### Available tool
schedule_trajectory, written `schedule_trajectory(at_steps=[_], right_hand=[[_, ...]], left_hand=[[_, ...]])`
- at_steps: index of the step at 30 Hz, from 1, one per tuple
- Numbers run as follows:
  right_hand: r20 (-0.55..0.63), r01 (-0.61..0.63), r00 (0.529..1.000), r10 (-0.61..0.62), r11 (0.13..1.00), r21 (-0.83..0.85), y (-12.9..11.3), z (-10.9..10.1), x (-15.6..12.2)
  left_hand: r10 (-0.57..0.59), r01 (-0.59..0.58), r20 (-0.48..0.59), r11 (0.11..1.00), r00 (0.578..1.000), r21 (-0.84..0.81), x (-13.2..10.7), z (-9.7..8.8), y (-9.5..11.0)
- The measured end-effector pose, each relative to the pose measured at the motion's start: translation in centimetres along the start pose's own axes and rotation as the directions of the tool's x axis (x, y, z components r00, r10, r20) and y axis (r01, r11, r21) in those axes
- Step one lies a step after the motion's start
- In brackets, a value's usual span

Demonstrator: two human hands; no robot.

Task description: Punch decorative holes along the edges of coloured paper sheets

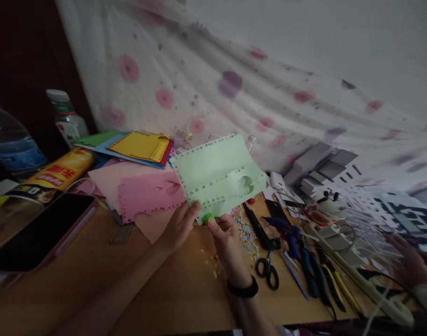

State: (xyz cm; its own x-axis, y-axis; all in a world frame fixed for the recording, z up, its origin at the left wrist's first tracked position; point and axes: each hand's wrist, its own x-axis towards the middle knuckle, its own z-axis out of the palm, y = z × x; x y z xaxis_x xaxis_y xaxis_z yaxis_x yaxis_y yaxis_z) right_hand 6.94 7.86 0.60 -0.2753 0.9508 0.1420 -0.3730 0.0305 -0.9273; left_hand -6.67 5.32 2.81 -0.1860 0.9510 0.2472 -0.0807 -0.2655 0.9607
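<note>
Above the table I hold up a pale green sheet of paper (216,163), with small punched holes along its edges and in a row across it, and one larger cutout near its right end. My left hand (180,226) pinches its lower left edge between thumb and fingers. Closed around a small bright green craft punch (208,218) is my right hand (225,233), with a black band at the wrist. The punch sits at the paper's bottom edge. Beneath lie a punched pink sheet (146,196) and scattered colored paper bits (246,235).
Scissors (267,270), a blue glue gun (285,231), pliers (314,270) and a power strip (370,280) lie to the right. Another person's hand (405,261) is at far right. A phone (41,231), bottles and stacked colored sheets (136,144) occupy the left.
</note>
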Motion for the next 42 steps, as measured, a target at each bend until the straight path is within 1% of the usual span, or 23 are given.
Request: schedule_trajectory(at_steps=[2,5,6,9,11,14,18,22,24,26,28,29,31,33,38,42], right_hand=[[-0.014,0.016,1.000,-0.016,1.000,-0.007,0.3,0.0,-0.2],[-0.033,0.039,0.999,-0.040,0.999,-0.021,0.4,0.3,-0.5],[-0.036,0.046,0.998,-0.047,0.999,-0.023,0.3,0.4,-0.5],[-0.026,0.047,0.999,-0.048,0.998,-0.033,0.2,0.6,-0.6],[0.011,0.027,1.000,-0.026,0.999,-0.027,0.1,0.7,-0.5],[0.085,-0.018,0.996,0.015,0.999,0.036,0.2,0.9,-0.5],[0.110,-0.078,0.992,0.066,0.991,0.109,0.2,1.0,-0.6],[0.102,-0.121,0.988,0.112,0.988,0.093,-0.1,1.0,-0.6],[0.100,-0.112,0.989,0.106,0.992,0.062,0.0,0.8,-0.6],[0.089,-0.096,0.992,0.093,0.995,0.034,0.2,0.7,-0.7],[0.063,-0.082,0.995,0.080,0.997,0.016,0.6,0.6,-0.8],[0.047,-0.073,0.996,0.073,0.997,0.010,0.8,0.5,-0.9],[0.021,-0.050,0.999,0.051,0.999,-0.005,1.3,0.5,-1.1],[0.012,-0.028,1.000,0.028,0.999,-0.022,1.6,0.5,-1.3],[0.021,-0.011,1.000,0.012,1.000,-0.014,1.8,0.7,-1.6],[0.005,0.007,1.000,-0.007,1.000,-0.016,1.6,0.7,-1.8]], left_hand=[[-0.031,0.030,-0.005,0.999,1.000,-0.036,-0.1,0.0,-0.1],[-0.087,0.093,0.054,0.990,0.995,-0.107,0.0,0.0,-0.4],[-0.098,0.104,0.060,0.988,0.993,-0.110,0.0,0.0,-0.4],[-0.127,0.127,-0.004,0.992,0.992,-0.007,0.0,0.0,-0.5],[-0.136,0.140,-0.061,0.988,0.989,0.065,0.0,0.0,-0.5],[-0.144,0.151,-0.103,0.987,0.984,0.057,-0.1,-0.2,-0.7],[-0.163,0.166,-0.088,0.986,0.983,0.032,-0.3,-0.2,-1.2],[-0.168,0.168,-0.074,0.986,0.983,-0.004,-0.2,-0.2,-1.2],[-0.180,0.179,-0.030,0.983,0.983,-0.035,-0.1,-0.2,-0.9],[-0.171,0.175,0.077,0.984,0.982,-0.037,-0.2,-0.1,-0.6],[-0.140,0.142,0.155,0.990,0.978,0.002,-0.4,0.2,-0.5],[-0.120,0.119,0.166,0.993,0.979,0.020,-0.6,0.4,-0.5],[-0.079,0.074,0.135,0.997,0.988,0.036,-1.0,0.9,-0.7],[-0.060,0.056,0.088,0.998,0.994,0.042,-1.3,1.3,-1.0],[-0.080,0.078,0.021,0.993,0.997,0.085,-1.8,1.6,-1.2],[-0.074,0.076,-0.018,0.992,0.997,0.101,-1.9,1.9,-1.1]])
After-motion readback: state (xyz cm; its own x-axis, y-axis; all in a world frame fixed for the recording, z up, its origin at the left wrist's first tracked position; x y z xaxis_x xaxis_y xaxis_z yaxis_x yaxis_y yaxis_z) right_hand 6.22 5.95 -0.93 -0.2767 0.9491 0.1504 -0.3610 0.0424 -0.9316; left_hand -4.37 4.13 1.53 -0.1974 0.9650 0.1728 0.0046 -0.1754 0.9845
